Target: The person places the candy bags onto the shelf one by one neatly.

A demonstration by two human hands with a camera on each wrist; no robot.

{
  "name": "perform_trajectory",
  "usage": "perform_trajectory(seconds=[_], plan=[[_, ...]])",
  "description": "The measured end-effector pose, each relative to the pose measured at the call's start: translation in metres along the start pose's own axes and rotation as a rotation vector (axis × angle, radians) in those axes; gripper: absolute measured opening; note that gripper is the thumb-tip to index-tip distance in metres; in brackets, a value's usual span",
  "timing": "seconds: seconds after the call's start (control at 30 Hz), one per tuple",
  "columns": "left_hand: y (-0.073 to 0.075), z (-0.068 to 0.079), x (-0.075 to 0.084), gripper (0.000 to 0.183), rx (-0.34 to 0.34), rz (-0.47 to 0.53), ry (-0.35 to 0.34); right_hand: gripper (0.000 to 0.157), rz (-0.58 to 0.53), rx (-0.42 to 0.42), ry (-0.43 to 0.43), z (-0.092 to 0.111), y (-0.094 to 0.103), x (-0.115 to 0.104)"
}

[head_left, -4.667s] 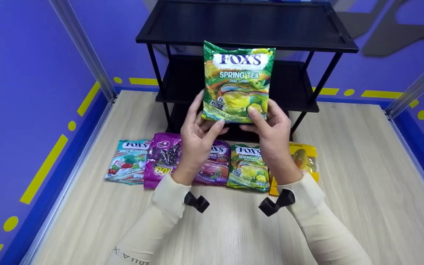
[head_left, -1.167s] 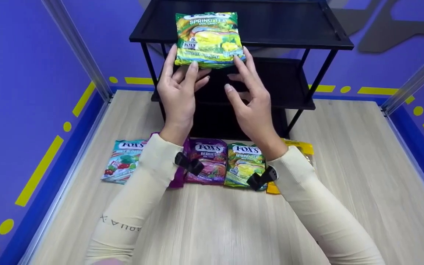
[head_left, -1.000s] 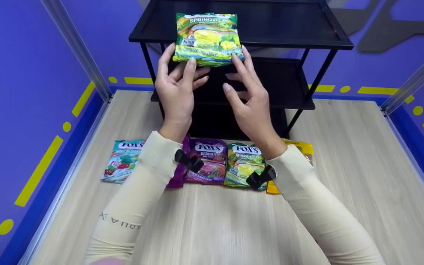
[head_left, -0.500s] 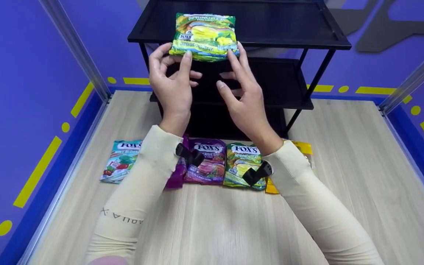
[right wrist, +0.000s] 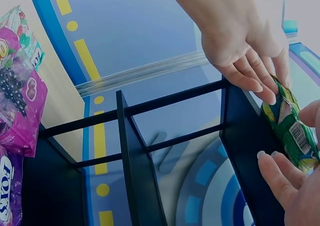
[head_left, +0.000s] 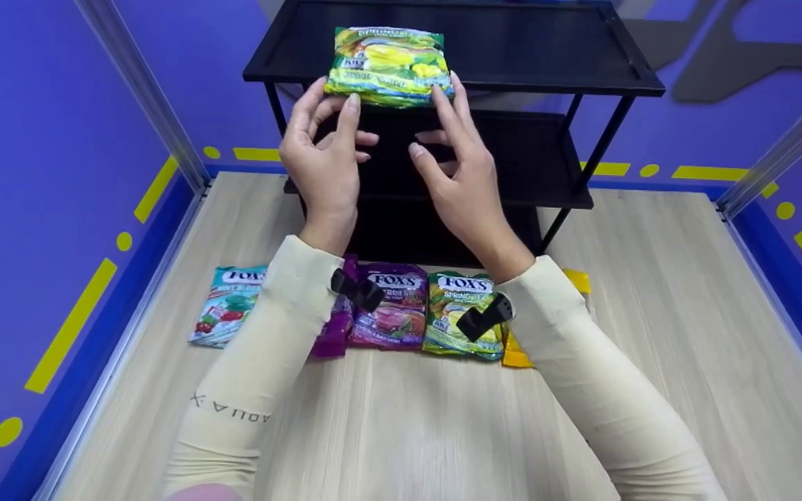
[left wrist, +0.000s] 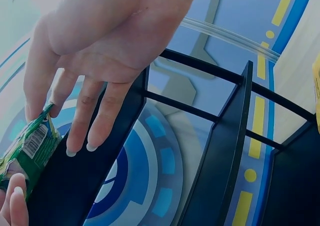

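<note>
A green and yellow Spring Tea candy bag (head_left: 388, 66) overlaps the front edge of the black rack's top shelf (head_left: 526, 49) in the head view, tilted back with its printed front up. The left hand (head_left: 324, 156) holds the bag's lower left corner, its thumb in front. At the lower right corner the right hand (head_left: 467, 163) grips with its fingertips, while its thumb stands free of the bag. The right wrist view shows the left hand (right wrist: 245, 50) at one end of the bag (right wrist: 295, 128). In the left wrist view the right hand (left wrist: 100, 60) meets its other end.
Along the rack's foot on the wooden table (head_left: 408, 431) lie a teal candy bag (head_left: 227, 306), a purple bag (head_left: 335, 334), a Berries bag (head_left: 388, 313), another Spring Tea bag (head_left: 453, 306) and a yellow bag (head_left: 516, 353). A middle shelf (head_left: 526, 156) sits below the top one.
Both hands have carried the Spring Tea bag up and left to the top shelf, tilting it back from nearly upright. Over the last second it has tipped flatter and moved slightly farther in.
</note>
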State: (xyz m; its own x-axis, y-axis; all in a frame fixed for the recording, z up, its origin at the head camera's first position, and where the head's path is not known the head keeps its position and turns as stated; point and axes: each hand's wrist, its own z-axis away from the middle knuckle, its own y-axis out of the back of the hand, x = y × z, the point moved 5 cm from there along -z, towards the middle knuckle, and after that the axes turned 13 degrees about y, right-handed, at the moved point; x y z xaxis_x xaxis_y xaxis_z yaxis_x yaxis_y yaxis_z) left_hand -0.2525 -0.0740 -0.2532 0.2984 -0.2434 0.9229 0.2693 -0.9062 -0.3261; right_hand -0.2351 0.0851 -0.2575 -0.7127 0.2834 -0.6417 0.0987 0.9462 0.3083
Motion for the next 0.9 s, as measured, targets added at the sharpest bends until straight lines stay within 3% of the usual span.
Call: perform_trajectory(seconds=[0.27, 0.53, 0.7, 0.9], plan=[[0.000, -0.009, -0.013, 0.056, -0.078, -0.058, -0.052, 0.061, -0.006, -0.020, -0.047, -0.006, 0.004, -0.012], [-0.004, -0.006, -0.007, 0.068, -0.144, -0.054, 0.067, 0.063, 0.019, -0.053, -0.066, -0.011, 0.003, -0.010], [-0.006, -0.002, 0.001, 0.073, -0.171, -0.079, 0.082, 0.064, 0.023, -0.071, -0.071, -0.013, 0.002, -0.007], [-0.007, -0.005, -0.002, 0.078, -0.202, -0.108, 0.095, 0.065, 0.044, -0.089, -0.086, -0.017, 0.001, -0.006]])
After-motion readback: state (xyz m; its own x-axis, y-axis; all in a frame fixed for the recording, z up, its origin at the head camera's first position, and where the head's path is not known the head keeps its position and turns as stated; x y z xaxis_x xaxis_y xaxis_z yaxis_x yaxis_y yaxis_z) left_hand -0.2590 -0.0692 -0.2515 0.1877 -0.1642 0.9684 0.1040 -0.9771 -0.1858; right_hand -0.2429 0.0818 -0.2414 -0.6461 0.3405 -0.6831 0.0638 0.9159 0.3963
